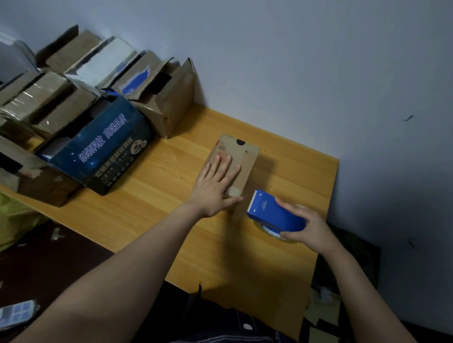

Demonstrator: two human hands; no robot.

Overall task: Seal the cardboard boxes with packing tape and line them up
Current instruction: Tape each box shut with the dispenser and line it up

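**Light box (246, 159) pinned, dispenser (272, 211) at its near end**

The right hand (310, 230) is clamped round the dispenser. The left hand (214, 189) lies flat, fingers spread, on the box, which sits on the table (167, 220). Probably light, stiff and slide-prone: press from above. Other boxes (99, 110) lie beyond, to its left.

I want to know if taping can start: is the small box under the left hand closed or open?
Closed. The top of the small box lies flat, and the left hand rests on it with straight fingers.
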